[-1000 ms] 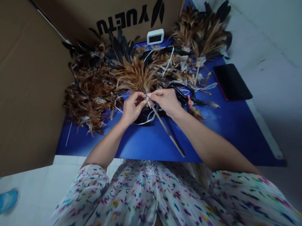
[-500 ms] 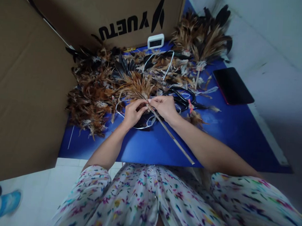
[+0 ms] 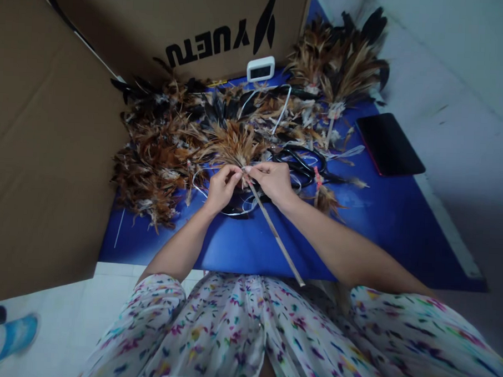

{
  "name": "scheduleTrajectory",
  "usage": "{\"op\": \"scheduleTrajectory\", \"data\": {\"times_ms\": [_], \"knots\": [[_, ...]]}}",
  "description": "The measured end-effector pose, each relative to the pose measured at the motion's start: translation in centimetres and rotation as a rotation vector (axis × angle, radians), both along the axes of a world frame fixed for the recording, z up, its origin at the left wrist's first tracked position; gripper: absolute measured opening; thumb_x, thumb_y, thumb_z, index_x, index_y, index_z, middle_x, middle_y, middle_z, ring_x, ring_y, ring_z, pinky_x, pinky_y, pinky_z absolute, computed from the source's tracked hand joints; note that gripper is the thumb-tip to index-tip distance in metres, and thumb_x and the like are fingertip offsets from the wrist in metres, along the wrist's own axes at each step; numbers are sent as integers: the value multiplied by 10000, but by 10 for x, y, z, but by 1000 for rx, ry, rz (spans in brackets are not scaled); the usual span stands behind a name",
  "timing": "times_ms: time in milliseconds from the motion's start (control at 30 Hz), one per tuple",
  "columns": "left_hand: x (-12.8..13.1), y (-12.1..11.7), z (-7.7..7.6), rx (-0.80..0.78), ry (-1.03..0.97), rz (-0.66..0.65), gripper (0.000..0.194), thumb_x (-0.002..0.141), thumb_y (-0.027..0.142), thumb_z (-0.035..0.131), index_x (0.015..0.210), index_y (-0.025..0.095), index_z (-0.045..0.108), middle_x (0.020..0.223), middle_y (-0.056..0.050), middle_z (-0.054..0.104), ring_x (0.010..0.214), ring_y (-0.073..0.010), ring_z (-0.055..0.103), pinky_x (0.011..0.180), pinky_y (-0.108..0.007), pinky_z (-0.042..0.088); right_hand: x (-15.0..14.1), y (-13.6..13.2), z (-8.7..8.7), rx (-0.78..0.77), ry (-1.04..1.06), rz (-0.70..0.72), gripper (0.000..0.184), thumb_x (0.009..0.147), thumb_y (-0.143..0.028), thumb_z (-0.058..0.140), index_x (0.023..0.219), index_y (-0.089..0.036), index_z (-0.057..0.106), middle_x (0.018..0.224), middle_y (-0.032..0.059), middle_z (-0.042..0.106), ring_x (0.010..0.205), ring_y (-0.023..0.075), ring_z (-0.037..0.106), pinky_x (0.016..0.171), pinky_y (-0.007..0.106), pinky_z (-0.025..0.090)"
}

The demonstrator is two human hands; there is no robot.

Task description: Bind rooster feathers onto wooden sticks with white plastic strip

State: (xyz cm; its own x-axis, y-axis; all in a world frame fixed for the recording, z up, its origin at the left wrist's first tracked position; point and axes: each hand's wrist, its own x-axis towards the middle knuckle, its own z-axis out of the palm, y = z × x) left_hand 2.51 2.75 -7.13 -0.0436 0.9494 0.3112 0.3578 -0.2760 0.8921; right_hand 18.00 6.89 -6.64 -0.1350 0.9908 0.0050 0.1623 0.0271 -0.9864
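A thin wooden stick (image 3: 276, 237) slants from the middle of the blue table (image 3: 383, 216) down toward my lap, with a fan of brown feathers (image 3: 230, 143) at its upper end. My left hand (image 3: 221, 186) pinches the stick's top where the feathers meet it. My right hand (image 3: 272, 181) is closed on the same spot from the right, fingertips touching the left hand's. A white plastic strip (image 3: 238, 207) loops under both hands.
Heaps of brown and black feathers (image 3: 153, 151) cover the table's left and back. Black scissors (image 3: 305, 160) lie right of my hands. A dark phone (image 3: 389, 144) rests at the right edge. A cardboard box (image 3: 179, 18), a small white clock (image 3: 260, 69) and finished feather bundles (image 3: 344, 53) stand behind.
The stick's lower end swung right, then back left toward my lap. Both hands stayed pinched at its top and the feather fan shifted slightly.
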Motion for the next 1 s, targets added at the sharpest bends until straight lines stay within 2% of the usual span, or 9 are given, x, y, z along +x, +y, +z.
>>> {"op": "scheduleTrajectory", "data": {"times_ms": [167, 333, 467, 600, 867, 1000], "knots": [[-2, 2, -5, -34, -76, -98, 338, 839, 455, 649, 1036, 189, 578, 814, -5, 662, 646, -90, 648, 626, -207, 520, 0, 2, -1, -6, -19, -22, 252, 758, -383, 687, 700, -146, 754, 604, 31, 678, 541, 119, 539, 568, 267, 400], [-4, 2, -3, 11, -38, -165, 341, 799, 404, 708, 1035, 191, 585, 863, -17, 649, 726, -102, 652, 680, -220, 529, 0, 3, 0, -7, -31, -28, 247, 766, -370, 671, 686, -149, 746, 613, 34, 681, 562, 127, 552, 580, 271, 402], [-7, 1, -1, 64, 82, -156, 271, 825, 382, 703, 1004, 184, 651, 911, -47, 677, 801, -128, 654, 746, -260, 521, 0, 1, 3, -12, -16, -31, 249, 757, -369, 682, 683, -140, 745, 601, 33, 674, 558, 123, 538, 573, 271, 389], [-7, 1, 3, 124, 181, -131, 235, 833, 405, 695, 925, 189, 705, 867, -45, 697, 799, -138, 635, 749, -271, 502, 0, 1, 2, -9, -12, -28, 237, 757, -362, 684, 676, -148, 747, 577, 15, 659, 539, 112, 522, 572, 266, 390], [-7, 3, 9, 122, 138, -107, 249, 860, 431, 659, 814, 200, 738, 801, -42, 739, 772, -139, 668, 749, -283, 511, -1, 3, -4, 2, -35, -19, 254, 748, -394, 683, 707, -156, 762, 589, 18, 667, 550, 122, 531, 567, 267, 397], [-6, 1, 10, 186, 178, -49, 249, 885, 408, 636, 797, 190, 720, 725, -27, 699, 694, -121, 638, 694, -268, 505, -1, 3, -5, 20, -79, -20, 264, 755, -405, 678, 691, -162, 761, 568, 12, 655, 537, 118, 514, 553, 264, 376]]}}
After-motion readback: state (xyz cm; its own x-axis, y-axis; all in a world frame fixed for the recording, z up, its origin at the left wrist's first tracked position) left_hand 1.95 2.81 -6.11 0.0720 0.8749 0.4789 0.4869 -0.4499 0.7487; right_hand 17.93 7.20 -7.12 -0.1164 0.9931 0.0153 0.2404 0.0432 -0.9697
